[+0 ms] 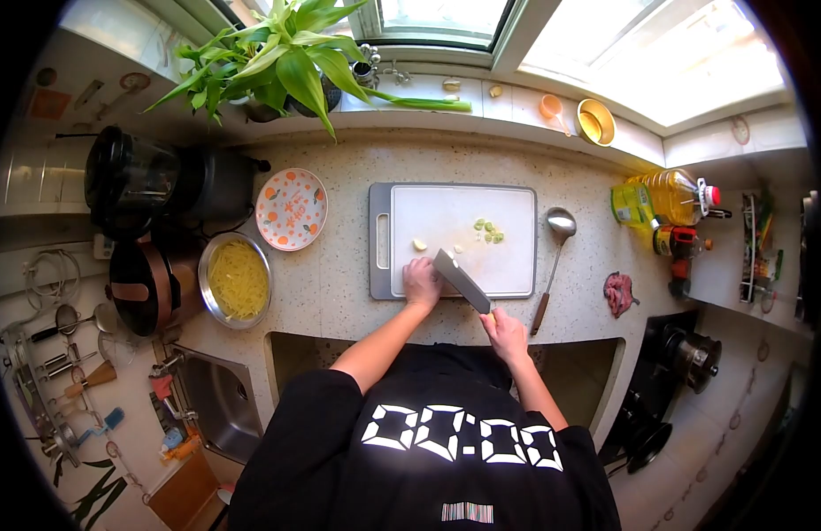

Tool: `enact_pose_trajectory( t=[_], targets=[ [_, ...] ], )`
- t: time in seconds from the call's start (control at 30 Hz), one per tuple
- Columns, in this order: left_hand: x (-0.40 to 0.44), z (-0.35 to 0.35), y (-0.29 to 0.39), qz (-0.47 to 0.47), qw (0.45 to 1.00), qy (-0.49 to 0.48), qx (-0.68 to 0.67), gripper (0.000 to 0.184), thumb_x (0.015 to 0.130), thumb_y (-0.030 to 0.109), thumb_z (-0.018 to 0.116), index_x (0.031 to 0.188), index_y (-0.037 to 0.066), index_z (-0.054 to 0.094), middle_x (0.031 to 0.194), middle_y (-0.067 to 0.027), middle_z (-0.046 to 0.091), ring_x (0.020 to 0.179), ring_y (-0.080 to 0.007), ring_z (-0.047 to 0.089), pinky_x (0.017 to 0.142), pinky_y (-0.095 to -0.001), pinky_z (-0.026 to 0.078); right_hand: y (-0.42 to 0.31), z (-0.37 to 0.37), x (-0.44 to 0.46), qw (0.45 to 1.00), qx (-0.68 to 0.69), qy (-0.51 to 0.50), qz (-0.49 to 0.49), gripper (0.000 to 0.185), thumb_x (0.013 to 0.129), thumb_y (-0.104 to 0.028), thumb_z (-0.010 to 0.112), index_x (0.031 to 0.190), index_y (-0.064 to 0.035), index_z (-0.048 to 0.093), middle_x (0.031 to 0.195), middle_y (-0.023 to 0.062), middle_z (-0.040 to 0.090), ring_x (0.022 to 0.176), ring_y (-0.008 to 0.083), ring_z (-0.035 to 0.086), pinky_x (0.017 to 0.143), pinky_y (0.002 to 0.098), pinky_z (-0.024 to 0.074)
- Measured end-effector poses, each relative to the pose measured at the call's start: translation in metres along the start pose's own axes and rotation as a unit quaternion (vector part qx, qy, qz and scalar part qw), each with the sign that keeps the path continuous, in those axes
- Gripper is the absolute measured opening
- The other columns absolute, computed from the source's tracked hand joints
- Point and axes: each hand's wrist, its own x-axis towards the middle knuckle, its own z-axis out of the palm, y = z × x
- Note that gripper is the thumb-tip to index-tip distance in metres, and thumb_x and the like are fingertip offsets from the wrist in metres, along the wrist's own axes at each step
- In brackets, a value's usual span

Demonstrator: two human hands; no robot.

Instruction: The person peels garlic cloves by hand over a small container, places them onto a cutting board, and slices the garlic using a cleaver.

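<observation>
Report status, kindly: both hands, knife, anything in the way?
Right hand gripping knife. Left hand over cutting board, close to knife; grip unclear. Pale green pieces on board, apart from knife. Closest obstacle: left hand.

I lose most of the cleaver's (462, 281) handle inside the right hand (508, 337); the bottom edge crops the black T-shirt (308, 442).

A hand could pass over the speckled beige counter (344, 274) between the round metal bowl (238, 325) and the grey-edged white cutting board (428, 205). The broad-bladed steel knife (461, 280) bars the board's lower middle; the long-handled steel ladle (552, 268) obstructs just right of it.
</observation>
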Motion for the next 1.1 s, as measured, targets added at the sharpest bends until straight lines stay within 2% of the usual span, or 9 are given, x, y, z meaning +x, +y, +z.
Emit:
enact_pose_trajectory(
  t=[0.67, 1.1],
  targets=[
    [0.0, -0.002, 0.003, -0.01, 1.0, 0.001, -0.005, 0.011, 0.079, 0.013, 0.071, 0.089, 0.016, 0.068, 0.091, -0.001, 0.065, 0.091, -0.0265, 0.06, 0.081, -0.0406, 0.043, -0.005, -0.002, -0.003, 1.0, -0.005, 0.001, 0.017, 0.049, 0.097, -0.055, 0.058, 0.087, -0.0076, 0.059, 0.076, 0.0213, 0.068, 0.075, 0.0447, 0.067, 0.064, 0.0536, 0.0512],
    [0.001, -0.007, 0.007, -0.027, 0.999, -0.025, 0.003, 0.011, 0.076, 0.014, 0.072, 0.087, 0.013, 0.07, 0.094, -0.0028, 0.063, 0.096, -0.0264, 0.058, 0.085, -0.0403, 0.043, -0.008, -0.002, 0.008, 0.998, -0.009, -0.038, 0.044, 0.053, 0.099, -0.058, 0.053, 0.087, -0.0064, 0.058, 0.079, 0.0234, 0.068, 0.081, 0.0463, 0.066, 0.07, 0.0553, 0.0506]
  ],
)
